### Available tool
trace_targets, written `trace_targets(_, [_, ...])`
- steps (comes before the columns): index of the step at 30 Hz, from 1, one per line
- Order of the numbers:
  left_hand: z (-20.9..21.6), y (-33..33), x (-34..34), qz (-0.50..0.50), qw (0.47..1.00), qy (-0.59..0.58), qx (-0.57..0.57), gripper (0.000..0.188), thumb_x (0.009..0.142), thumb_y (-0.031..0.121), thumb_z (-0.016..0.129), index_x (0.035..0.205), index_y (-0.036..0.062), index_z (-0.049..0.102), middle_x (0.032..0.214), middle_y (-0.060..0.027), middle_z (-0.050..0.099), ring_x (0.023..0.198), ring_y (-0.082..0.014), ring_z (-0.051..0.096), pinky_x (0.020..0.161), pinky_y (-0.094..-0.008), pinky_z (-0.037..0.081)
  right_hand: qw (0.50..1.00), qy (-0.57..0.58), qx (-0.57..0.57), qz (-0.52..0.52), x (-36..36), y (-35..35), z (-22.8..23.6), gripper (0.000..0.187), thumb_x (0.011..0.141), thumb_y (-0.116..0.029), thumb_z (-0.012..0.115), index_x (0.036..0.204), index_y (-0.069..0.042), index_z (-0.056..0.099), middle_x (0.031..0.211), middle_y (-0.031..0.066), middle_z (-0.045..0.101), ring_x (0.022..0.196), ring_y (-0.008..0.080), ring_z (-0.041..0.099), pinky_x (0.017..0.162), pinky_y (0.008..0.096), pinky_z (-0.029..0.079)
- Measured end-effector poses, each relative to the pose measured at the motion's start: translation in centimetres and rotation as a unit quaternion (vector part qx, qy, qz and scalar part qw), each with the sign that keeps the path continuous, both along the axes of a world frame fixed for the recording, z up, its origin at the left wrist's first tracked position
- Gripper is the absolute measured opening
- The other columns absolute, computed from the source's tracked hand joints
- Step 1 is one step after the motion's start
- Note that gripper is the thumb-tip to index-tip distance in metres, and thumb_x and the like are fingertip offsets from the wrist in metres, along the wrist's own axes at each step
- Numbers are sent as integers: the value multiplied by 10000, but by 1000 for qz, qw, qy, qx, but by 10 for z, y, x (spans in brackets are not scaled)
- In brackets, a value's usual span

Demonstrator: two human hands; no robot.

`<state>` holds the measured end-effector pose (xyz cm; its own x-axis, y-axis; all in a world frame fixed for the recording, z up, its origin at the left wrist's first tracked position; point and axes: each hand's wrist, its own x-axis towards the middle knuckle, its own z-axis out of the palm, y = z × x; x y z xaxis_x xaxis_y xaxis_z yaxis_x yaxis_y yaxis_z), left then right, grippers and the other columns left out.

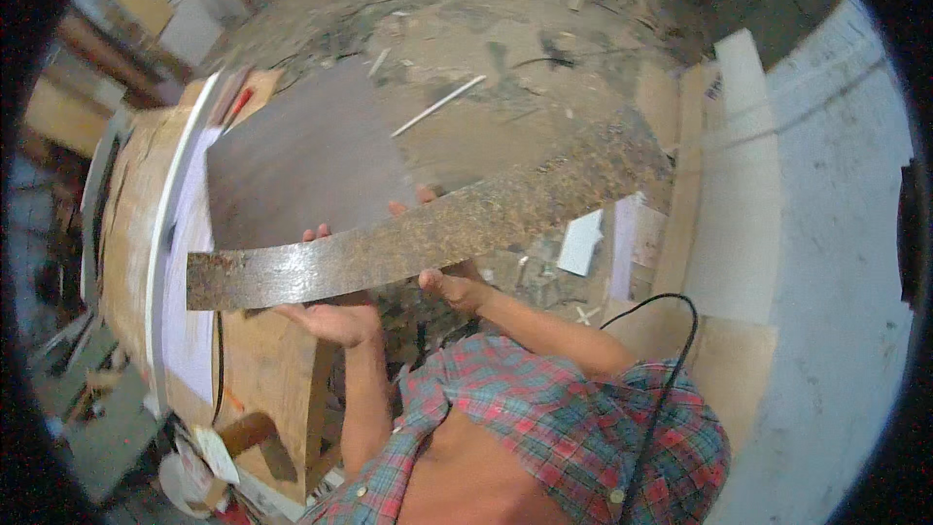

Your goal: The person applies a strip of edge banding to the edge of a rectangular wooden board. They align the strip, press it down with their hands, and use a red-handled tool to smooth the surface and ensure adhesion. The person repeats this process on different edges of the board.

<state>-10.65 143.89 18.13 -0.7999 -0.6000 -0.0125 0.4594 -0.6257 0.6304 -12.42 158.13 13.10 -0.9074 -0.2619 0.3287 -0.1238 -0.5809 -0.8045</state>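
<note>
A long strip of mottled brown board stretches across my front, its narrow left end over the workbench and its right end raised toward the far right. My left hand is closed round its left part from below, fingertips showing past the far edge. My right hand grips it nearer the middle, thumb at the near edge and fingertips beyond the far one. Just past the strip is a large grey-brown sheet, partly over the bench; whether it touches my fingers I cannot tell.
The wooden workbench on the left carries a white edge strip and a red-handled tool. A thin white stick lies on the littered floor. Pale boards lean along the right wall. A black cable loops beside my right arm.
</note>
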Motion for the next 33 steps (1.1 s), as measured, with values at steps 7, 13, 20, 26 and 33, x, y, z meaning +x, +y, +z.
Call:
trace_targets(7, [-11, 77, -54, -227, 965, 52, 124, 722, 952, 602, 404, 1489, 123, 340, 1502, -184, 373, 1415, -354, 310, 1166, -564, 217, 980, -87, -179, -16, -71, 110, -14, 1012, 800, -386, 782, 1552, -145, 149, 1511, 173, 366, 1385, 314, 379, 1153, 463, 290])
trace_targets(13, [-44, 43, -78, -439, 886, 68, 133, 612, 925, 526, 512, 1421, 177, 431, 1468, -171, 411, 1415, -389, 286, 1107, -655, 254, 963, -94, -252, -26, -128, 157, -33, 947, 776, -237, 782, 1536, -166, 221, 1514, 159, 376, 1391, 312, 373, 1161, 478, 279])
trace_targets(20, [-74, 18, -158, -373, 921, -18, -111, 694, 840, 305, 738, 1406, 90, 399, 1387, -133, 477, 1305, -333, 463, 1060, -562, 393, 970, -114, -214, -12, -166, 157, -38, 957, 752, -171, 782, 1533, -190, 230, 1528, 153, 356, 1392, 304, 376, 1172, 467, 279])
trace_targets(26, [-28, 28, -235, -368, 900, 16, -233, 911, 771, 187, 808, 1498, 55, 275, 1407, -122, 481, 1296, -284, 485, 1102, -452, 382, 959, -144, -245, -14, -206, 151, -48, 916, 781, -250, 785, 1528, -214, 255, 1541, 138, 341, 1354, 308, 426, 1110, 472, 369])
trace_targets(33, [18, 56, -361, -358, 732, 37, -579, 970, 696, 125, 832, 1484, 20, 277, 1406, -136, 506, 1288, -228, 499, 1101, -402, 394, 950, -287, -59, 108, -268, 174, -118, 660, 940, -202, 638, 1505, -64, 327, 1462, 110, 465, 1281, 264, 505, 1042, 417, 429])
